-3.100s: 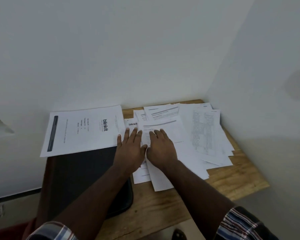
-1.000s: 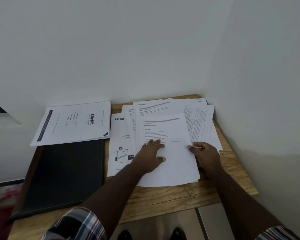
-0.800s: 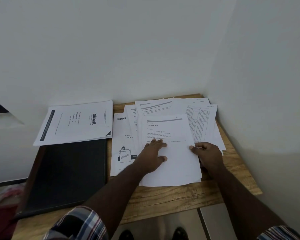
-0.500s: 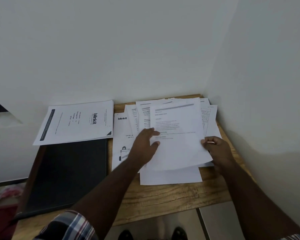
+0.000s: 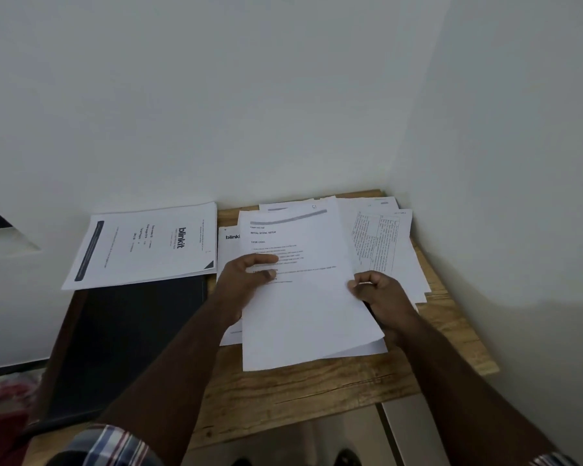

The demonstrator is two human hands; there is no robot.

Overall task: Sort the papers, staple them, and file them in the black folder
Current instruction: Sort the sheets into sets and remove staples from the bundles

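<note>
A printed sheet [image 5: 303, 297] with a grey header bar is lifted off the loose paper pile [image 5: 387, 250] on the wooden table [image 5: 317, 391]. My right hand [image 5: 379, 292] pinches its right edge. At the sheet's left side my left hand [image 5: 246, 280] holds it, thumb across the text. The black folder [image 5: 125, 341] lies shut at the left. A "blinkit" packet [image 5: 148, 243] overlaps its far end. Another "blinkit" page [image 5: 229, 243] peeks from under the lifted sheet. No stapler is in view.
White walls close in behind and on the right of the table, forming a corner. The table's front edge [image 5: 283, 428] runs near my forearms, with floor and my feet below. Something red [image 5: 0, 432] lies at the lower left.
Both hands went from pressing flat on the pile to taking the top sheet. It has come up off the stack and now sits further left and nearer me.
</note>
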